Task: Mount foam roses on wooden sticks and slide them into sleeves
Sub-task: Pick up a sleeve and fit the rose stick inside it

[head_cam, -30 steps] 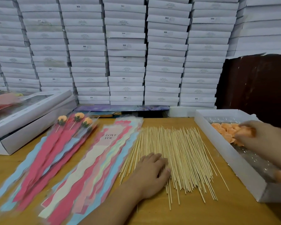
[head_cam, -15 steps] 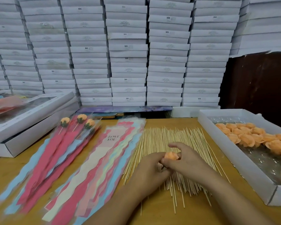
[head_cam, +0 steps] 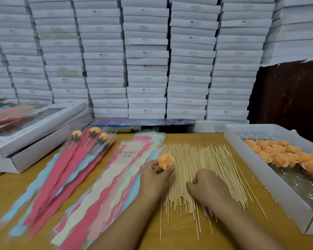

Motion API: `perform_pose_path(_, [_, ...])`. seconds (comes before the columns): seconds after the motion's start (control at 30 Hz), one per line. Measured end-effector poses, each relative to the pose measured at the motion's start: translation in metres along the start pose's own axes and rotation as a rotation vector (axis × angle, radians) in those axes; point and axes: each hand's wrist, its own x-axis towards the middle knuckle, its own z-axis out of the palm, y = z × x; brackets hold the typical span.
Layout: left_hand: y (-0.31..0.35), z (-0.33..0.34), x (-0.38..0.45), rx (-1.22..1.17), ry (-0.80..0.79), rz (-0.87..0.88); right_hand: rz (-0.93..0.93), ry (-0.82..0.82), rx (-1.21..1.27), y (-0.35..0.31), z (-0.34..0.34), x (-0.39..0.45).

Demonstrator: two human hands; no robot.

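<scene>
Centre frame: peach foam rose (head_cam: 165, 160) was pinched by left hand (head_cam: 154, 177); right hand (head_cam: 207, 188) curled over sticks (head_cam: 202, 163), grasp unclear. One stick should be isolated & centred under base.

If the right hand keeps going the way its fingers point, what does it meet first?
The right hand curls down and leftward onto the wooden sticks, so it probably meets those first; contact is unclear.
</scene>
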Motion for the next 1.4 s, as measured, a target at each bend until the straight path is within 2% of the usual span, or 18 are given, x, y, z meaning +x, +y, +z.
perform_pose_path(0.13, [0.000,-0.001,0.000,-0.048,-0.026,-0.025,0.037,-0.089,0.080,0.004,-0.005,0.005])
perform_pose_path(0.27, [0.005,-0.006,0.001,-0.178,-0.059,-0.108,0.001,-0.157,0.290,0.015,-0.011,0.008])
perform_pose_path(0.53, [0.012,-0.014,0.005,-0.495,-0.099,-0.259,-0.063,-0.103,0.833,0.036,-0.031,-0.005])
perform_pose_path(0.6, [0.013,-0.016,0.007,-0.550,-0.114,-0.277,-0.096,-0.111,0.888,0.039,-0.033,-0.010])
perform_pose_path(0.77, [0.017,-0.024,0.011,-0.759,-0.123,-0.304,-0.153,-0.108,0.879,0.039,-0.036,-0.013])
perform_pose_path(0.9, [0.019,-0.033,0.015,-0.832,-0.135,-0.274,-0.194,-0.092,0.861,0.042,-0.040,-0.015])
perform_pose_path(1.2, [0.024,-0.033,0.010,-0.683,-0.112,-0.283,-0.239,-0.017,0.748,0.048,-0.039,-0.014])
perform_pose_path(1.4, [0.025,-0.033,0.009,-0.731,-0.120,-0.295,-0.268,0.001,0.691,0.048,-0.038,-0.014])
